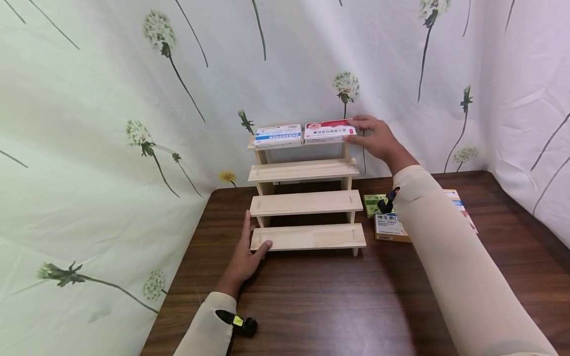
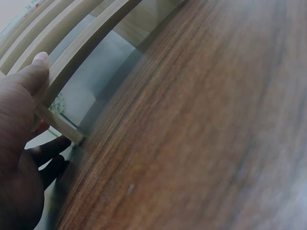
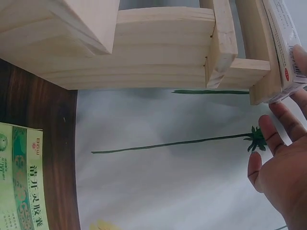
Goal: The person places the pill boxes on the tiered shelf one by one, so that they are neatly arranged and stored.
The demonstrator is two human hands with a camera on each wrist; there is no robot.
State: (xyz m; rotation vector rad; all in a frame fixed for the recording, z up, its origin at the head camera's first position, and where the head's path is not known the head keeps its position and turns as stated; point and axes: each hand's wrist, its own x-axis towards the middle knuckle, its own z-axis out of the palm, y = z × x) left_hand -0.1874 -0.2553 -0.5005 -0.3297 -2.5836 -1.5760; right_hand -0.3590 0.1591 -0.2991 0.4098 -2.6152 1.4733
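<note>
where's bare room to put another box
Bare: the middle two steps of the wooden rack, the bottom step right of the left hand, and the tabletop before the rack. Crowded: the top step, holding the blue-white box and the red-white box the right hand grips; right of the rack, where more boxes lie partly behind the right sleeve.

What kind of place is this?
Probably a small tabletop demonstration corner: a dark wood-look table backed by dandelion-print cloth, with a stepped wooden rack bearing two medicine-style boxes on top.

A flower-printed white cloth hangs behind and beside the dark wood-grain table.
</note>
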